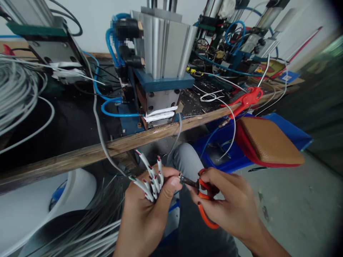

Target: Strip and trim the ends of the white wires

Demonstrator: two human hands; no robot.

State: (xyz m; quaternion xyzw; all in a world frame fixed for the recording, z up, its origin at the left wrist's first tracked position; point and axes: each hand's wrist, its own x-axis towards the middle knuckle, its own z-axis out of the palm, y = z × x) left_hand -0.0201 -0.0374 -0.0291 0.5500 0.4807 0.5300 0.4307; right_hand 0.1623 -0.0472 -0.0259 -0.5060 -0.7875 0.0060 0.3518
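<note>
My left hand (152, 207) is closed around a bunch of white cables (153, 178), whose ends fan upward and show small red, green and dark wire tips. Between its thumb and forefinger one cable end is pinched, mostly hidden by the fingertips. My right hand (227, 203) grips orange-handled scissors (208, 217), with fingers in and around the handles. The scissor blades point left and their tips meet the pinched cable end at the left thumb. Whether the blades are fully closed I cannot tell.
A pneumatic press (166, 46) stands on the wood-edged bench (160, 134) ahead. A cable coil (16, 96) lies left, a white bucket (85, 185) below it. At right are a red air gun (248, 101), blue bins (286, 128) and a brown cushion (270, 141).
</note>
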